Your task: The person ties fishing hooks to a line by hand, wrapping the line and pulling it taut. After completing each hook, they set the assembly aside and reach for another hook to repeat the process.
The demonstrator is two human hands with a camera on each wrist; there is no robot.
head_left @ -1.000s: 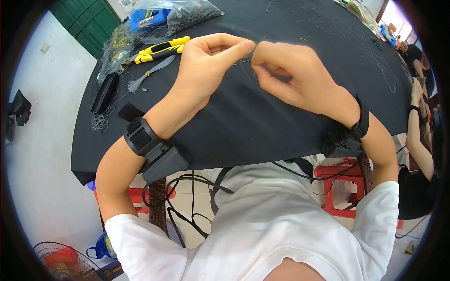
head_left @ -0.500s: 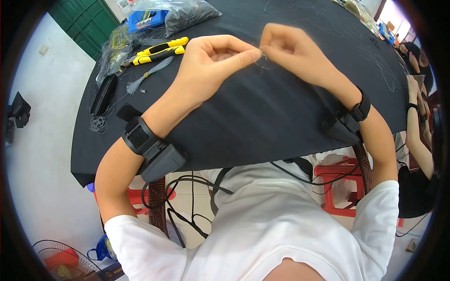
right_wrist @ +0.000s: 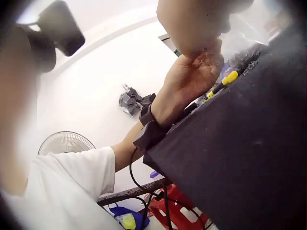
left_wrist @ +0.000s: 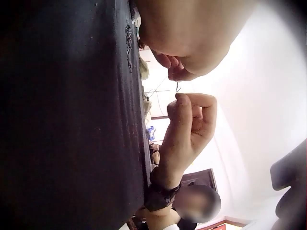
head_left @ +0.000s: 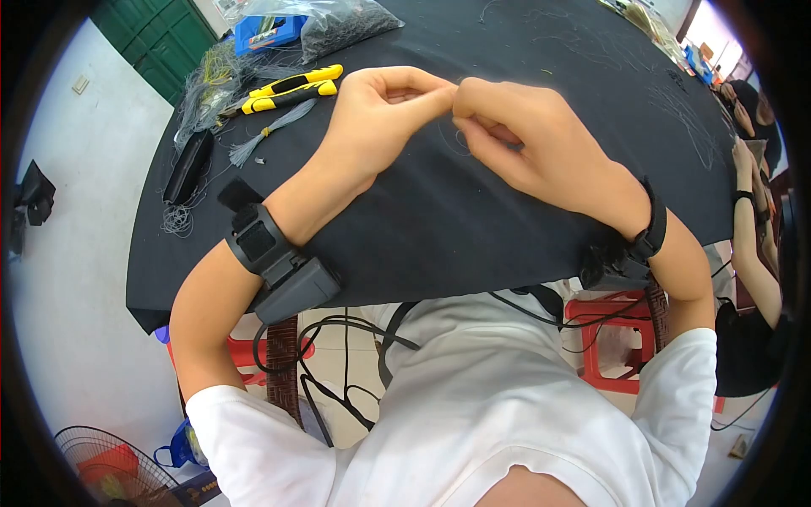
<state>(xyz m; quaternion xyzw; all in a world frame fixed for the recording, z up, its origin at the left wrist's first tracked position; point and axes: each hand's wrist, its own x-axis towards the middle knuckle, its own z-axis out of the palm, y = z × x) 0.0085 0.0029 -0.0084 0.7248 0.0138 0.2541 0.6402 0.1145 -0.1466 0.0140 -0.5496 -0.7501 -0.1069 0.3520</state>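
Observation:
My left hand (head_left: 372, 114) pinches a tiny fish hook (left_wrist: 178, 87) between thumb and forefinger; in the left wrist view its dark bend sticks out past the fingertips. Close against it, my right hand (head_left: 536, 139) has thumb and forefinger curled together on a thin fishing line (head_left: 456, 144), which hangs in a fine loop under the fingers. Both hands are raised over the black-covered table (head_left: 405, 228), fingertips meeting in the head view. In the right wrist view the right hand hides the hook and much of the left fingertips.
Yellow-and-black pliers (head_left: 291, 91), a tied bundle of grey line (head_left: 270, 133) and a black case (head_left: 188, 167) lie at the left. Behind are a blue box (head_left: 269, 34) and a clear bag (head_left: 351, 29) of dark pieces. Loose line (head_left: 688, 122) lies at right.
My right hand first swung up and away from the left fingertips, then came back down against them. The left hand stays nearly in place, still pinching.

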